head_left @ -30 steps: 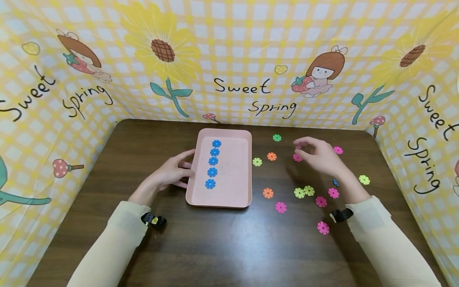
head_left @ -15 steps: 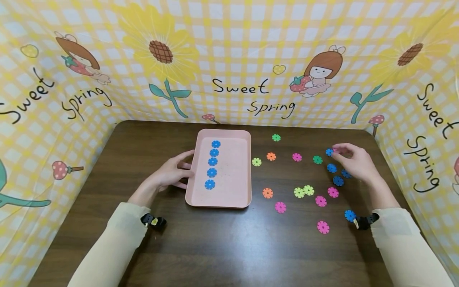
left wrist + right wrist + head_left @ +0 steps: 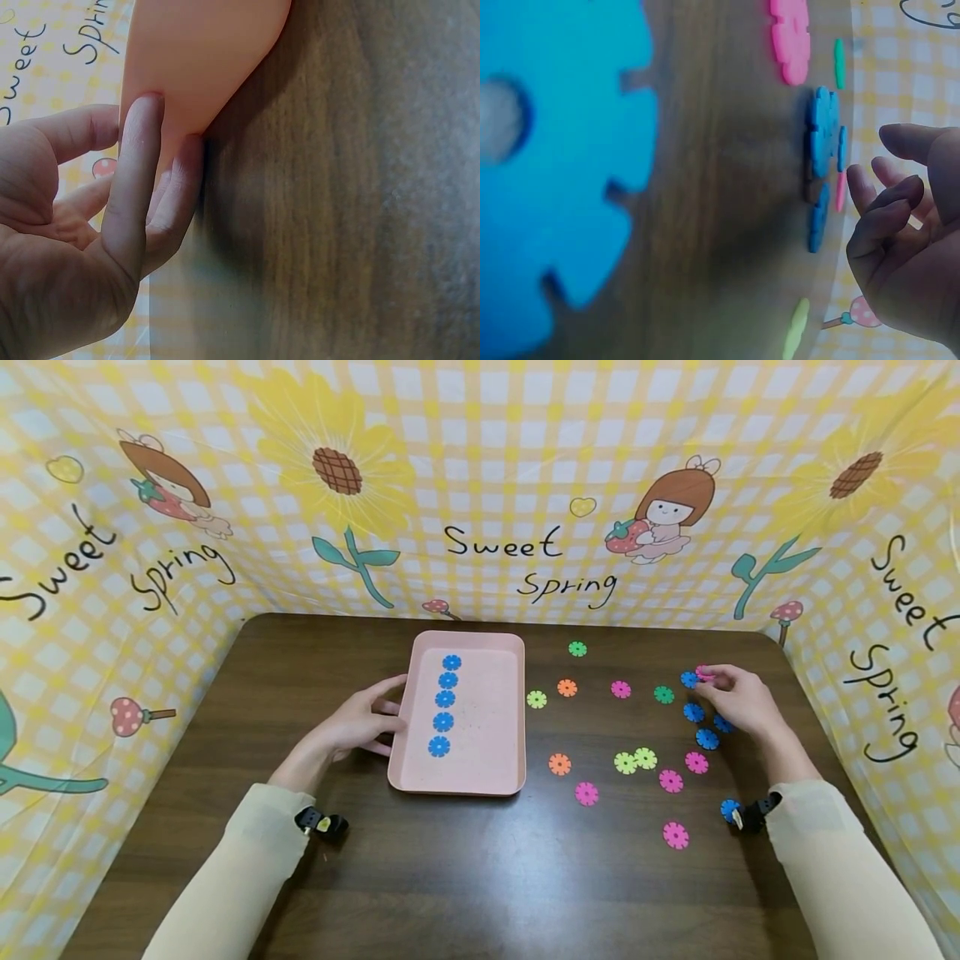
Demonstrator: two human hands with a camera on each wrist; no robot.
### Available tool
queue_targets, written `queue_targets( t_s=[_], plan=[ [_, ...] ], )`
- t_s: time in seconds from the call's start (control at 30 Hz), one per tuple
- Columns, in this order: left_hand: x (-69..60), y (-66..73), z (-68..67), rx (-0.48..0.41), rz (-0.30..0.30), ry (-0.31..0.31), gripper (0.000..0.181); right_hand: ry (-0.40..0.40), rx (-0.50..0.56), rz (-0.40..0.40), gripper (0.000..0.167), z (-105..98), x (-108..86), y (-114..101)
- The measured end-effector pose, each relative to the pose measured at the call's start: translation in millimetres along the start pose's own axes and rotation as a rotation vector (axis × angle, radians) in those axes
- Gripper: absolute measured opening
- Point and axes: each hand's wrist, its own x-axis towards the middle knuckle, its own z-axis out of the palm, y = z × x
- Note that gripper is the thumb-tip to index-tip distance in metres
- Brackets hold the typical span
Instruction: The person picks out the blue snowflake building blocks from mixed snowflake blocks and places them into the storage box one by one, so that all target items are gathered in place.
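Observation:
Against the outer left side of a pink tray point(image 3: 501, 710), the left hand point(image 3: 358, 720) rests its fingertips; the left wrist view shows these fingers point(image 3: 135, 157) touching the tray wall point(image 3: 206, 52). Inside the tray, several blue notched discs point(image 3: 445, 698) form a column. At the right back of the table, the right hand point(image 3: 738, 700) hovers with fingertips beside a blue disc point(image 3: 689, 679) and a pink disc point(image 3: 703, 672). A gap shows between thumb and fingers of the right hand point(image 3: 915, 225) in the right wrist view, nothing held.
Right of the tray lie scattered pink point(image 3: 671, 781), orange point(image 3: 559, 764), yellow-green point(image 3: 626, 763), green point(image 3: 663, 694) and blue discs point(image 3: 707, 739). Another blue disc point(image 3: 729, 811) lies below the right wrist's black strap point(image 3: 757, 814). A patterned cloth point(image 3: 510, 460) surrounds the brown table point(image 3: 450, 877).
The right hand has moved rightward from above the middle pink disc to the blue and pink discs at the back right, uncovering green and blue discs. The left hand and tray have stayed put.

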Motion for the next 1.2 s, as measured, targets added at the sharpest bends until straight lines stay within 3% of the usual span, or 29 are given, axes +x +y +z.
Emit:
queue_targets(
  t_s=[0.43,1.2],
  plan=[
    [0.2,0.3,0.5,0.011,-0.005,0.000,0.085,-0.031,-0.062,0.048,0.055,7,12.7,-3],
    [-1.5,2.6,0.8,0.006,-0.002,-0.003,0.085,-0.113,-0.094,0.038,0.047,-1,32.3,3]
  ],
)
